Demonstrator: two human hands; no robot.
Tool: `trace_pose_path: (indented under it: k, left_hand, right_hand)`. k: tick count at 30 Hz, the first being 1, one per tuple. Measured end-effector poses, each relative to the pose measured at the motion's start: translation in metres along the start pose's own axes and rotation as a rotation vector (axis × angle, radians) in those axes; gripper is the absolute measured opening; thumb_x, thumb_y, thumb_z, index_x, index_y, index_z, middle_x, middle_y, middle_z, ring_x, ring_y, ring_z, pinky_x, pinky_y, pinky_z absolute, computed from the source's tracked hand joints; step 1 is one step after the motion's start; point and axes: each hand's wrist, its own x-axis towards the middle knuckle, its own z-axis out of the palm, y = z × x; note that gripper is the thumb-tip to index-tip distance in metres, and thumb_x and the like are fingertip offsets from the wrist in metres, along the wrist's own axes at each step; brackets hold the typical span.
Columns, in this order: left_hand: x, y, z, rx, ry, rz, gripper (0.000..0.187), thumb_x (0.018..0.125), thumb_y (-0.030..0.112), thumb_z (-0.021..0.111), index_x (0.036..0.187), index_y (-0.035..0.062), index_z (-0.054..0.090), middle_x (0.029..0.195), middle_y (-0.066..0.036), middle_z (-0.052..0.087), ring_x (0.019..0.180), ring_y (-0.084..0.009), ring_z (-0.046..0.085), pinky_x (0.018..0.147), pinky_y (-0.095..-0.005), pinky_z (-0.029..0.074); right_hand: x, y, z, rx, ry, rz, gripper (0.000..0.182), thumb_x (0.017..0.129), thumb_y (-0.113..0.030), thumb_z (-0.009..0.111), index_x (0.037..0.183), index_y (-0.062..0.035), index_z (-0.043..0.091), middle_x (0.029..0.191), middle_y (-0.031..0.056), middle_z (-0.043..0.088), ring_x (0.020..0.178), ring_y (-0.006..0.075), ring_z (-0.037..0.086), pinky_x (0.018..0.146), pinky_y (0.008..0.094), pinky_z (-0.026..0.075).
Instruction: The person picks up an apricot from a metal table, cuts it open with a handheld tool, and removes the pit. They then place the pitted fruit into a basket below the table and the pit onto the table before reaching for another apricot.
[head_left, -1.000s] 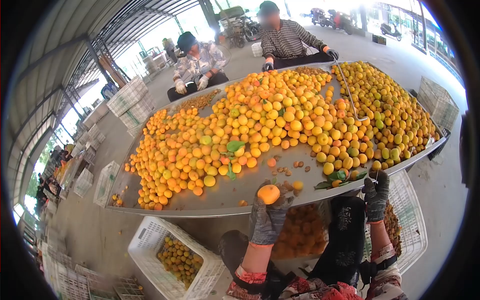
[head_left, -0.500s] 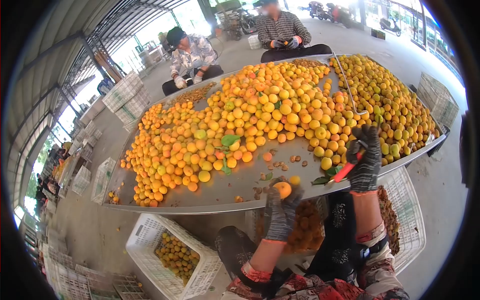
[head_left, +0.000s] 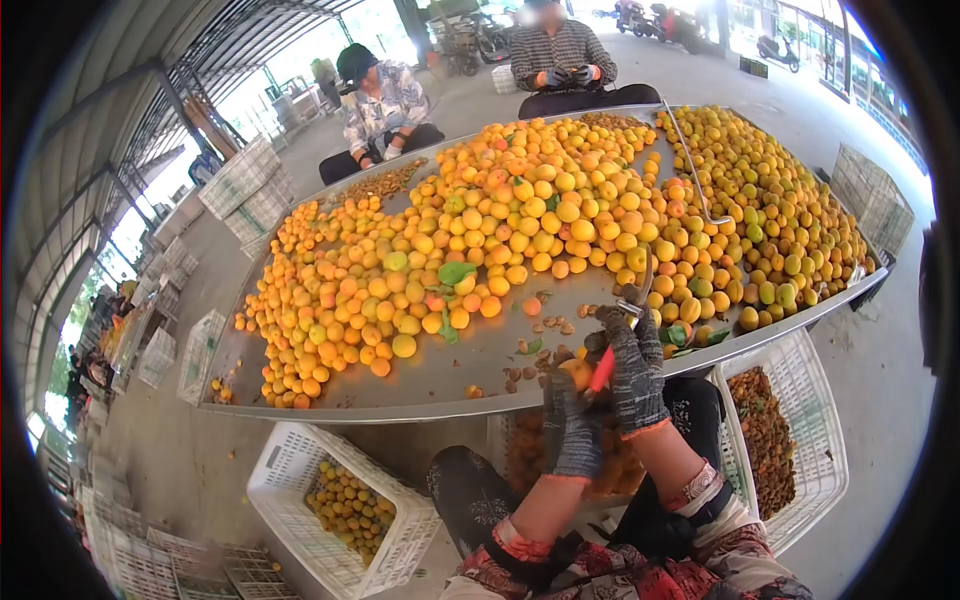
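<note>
My left hand (head_left: 572, 430), in a dark grey knit glove, is closed around an orange apricot (head_left: 576, 374) at the tray's near edge. My gloved right hand (head_left: 636, 375) is wrapped round a red-handled cutter (head_left: 602, 370). The cutter's curved metal head points up and away from me, and its red handle end lies right beside the apricot. Both hands are close together. Just beyond them, brown pits (head_left: 553, 326) are scattered on the metal tray (head_left: 470, 350). A large heap of apricots (head_left: 520, 210) covers much of the tray.
A metal rod with a bent end (head_left: 690, 160) lies across the heap. Beneath the tray stand a white crate of apricots (head_left: 285, 465) and a white crate of brown pieces (head_left: 815, 430). Two people (head_left: 385, 105) sit across the tray. Stacked crates (head_left: 250, 190) stand at left.
My right hand has moved left and down with the cutter, from beside the leaves to the apricot in my left hand. The left hand has shifted slightly.
</note>
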Motion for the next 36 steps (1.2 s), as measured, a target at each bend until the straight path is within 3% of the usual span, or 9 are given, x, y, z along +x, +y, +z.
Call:
trace_pose_path:
  k: [7,9,12,15,17,18,22,28,36]
  left_hand:
    - [0.019,0.03,-0.032,-0.01,0.033,0.101,0.038,0.092,0.036,0.041,0.113,0.0056,0.046,0.107,-0.008,0.051,0.093,-0.0187,0.05,0.081,-0.031,0.045]
    - [0.021,0.035,-0.045,0.995,-0.091,0.595,0.037,0.09,0.034,0.047,0.115,0.0057,0.046,0.108,-0.007,0.052,0.095,-0.0178,0.051,0.082,-0.0327,0.046]
    - [-0.008,0.054,-0.011,-0.016,-0.322,0.163,0.041,0.088,0.032,0.052,0.118,0.0055,0.045,0.111,-0.008,0.051,0.097,-0.0197,0.051,0.085,-0.0341,0.044]
    - [-0.018,0.061,0.01,0.095,-0.286,0.196,0.047,0.083,0.039,0.058,0.118,0.0093,0.045,0.101,-0.005,0.055,0.085,-0.0155,0.054,0.076,-0.0309,0.046]
    - [-0.017,0.062,0.015,0.038,-0.276,0.18,0.049,0.083,0.041,0.057,0.118,0.0092,0.045,0.103,-0.006,0.056,0.088,-0.0172,0.054,0.078,-0.0329,0.046]
    - [-0.016,0.063,0.016,-0.021,-0.268,0.163,0.051,0.083,0.043,0.056,0.118,0.0091,0.044,0.104,-0.007,0.056,0.092,-0.0188,0.054,0.08,-0.0349,0.046]
    - [-0.018,0.062,0.017,0.035,-0.26,0.203,0.059,0.079,0.05,0.057,0.119,0.0089,0.045,0.113,-0.006,0.051,0.101,-0.0214,0.05,0.088,-0.0365,0.043]
    - [-0.022,0.061,0.017,0.071,-0.178,0.152,0.069,0.076,0.059,0.054,0.123,0.0099,0.042,0.111,-0.012,0.052,0.1,-0.0245,0.052,0.092,-0.0399,0.041]
    - [-0.027,0.061,0.019,0.093,-0.155,0.142,0.066,0.078,0.058,0.052,0.123,0.0101,0.041,0.11,-0.01,0.053,0.101,-0.0227,0.051,0.094,-0.0393,0.039]
  right_hand:
    - [-0.001,-0.028,-0.009,-0.03,0.003,0.027,0.023,0.091,-0.021,0.046,0.111,-0.0106,0.046,0.089,0.0055,0.058,0.061,0.0121,0.054,0.053,0.026,0.048]
    - [-0.006,-0.041,-0.01,0.05,-0.04,0.175,0.024,0.09,-0.021,0.048,0.112,-0.0115,0.046,0.085,0.0037,0.058,0.058,0.0111,0.052,0.049,0.025,0.046]
    - [-0.007,-0.022,-0.04,-0.238,-0.229,0.14,0.027,0.089,-0.022,0.049,0.112,-0.0101,0.045,0.082,0.0037,0.058,0.054,0.0104,0.051,0.046,0.0229,0.044]
    - [-0.012,-0.013,-0.048,-0.559,-0.385,0.131,0.031,0.089,-0.015,0.05,0.117,-0.0044,0.042,0.088,0.0075,0.059,0.062,0.0111,0.055,0.055,0.0231,0.048]
    - [-0.032,-0.021,-0.035,-1.185,-0.608,-0.872,0.035,0.087,-0.005,0.051,0.12,-0.0001,0.041,0.094,0.0106,0.059,0.078,0.0154,0.059,0.067,0.0273,0.049]
    - [-0.046,-0.029,-0.024,-0.623,-0.505,-0.074,0.035,0.084,0.002,0.052,0.118,0.0024,0.045,0.098,0.0127,0.058,0.09,0.0213,0.058,0.077,0.0321,0.048]
    - [-0.054,-0.042,-0.009,-1.079,-0.745,-0.875,0.035,0.082,-0.004,0.055,0.115,0.0026,0.049,0.092,0.0165,0.061,0.08,0.0295,0.061,0.069,0.0339,0.048]
    - [-0.072,-0.045,0.007,-0.836,-0.671,-0.137,0.032,0.081,0.001,0.056,0.112,0.0037,0.05,0.102,0.0139,0.059,0.091,0.0204,0.058,0.08,0.0329,0.046]
    - [-0.073,-0.038,0.011,-0.942,-0.63,-0.345,0.034,0.081,-0.009,0.058,0.113,0.0005,0.051,0.087,0.0205,0.06,0.078,0.0323,0.06,0.065,0.0384,0.048]
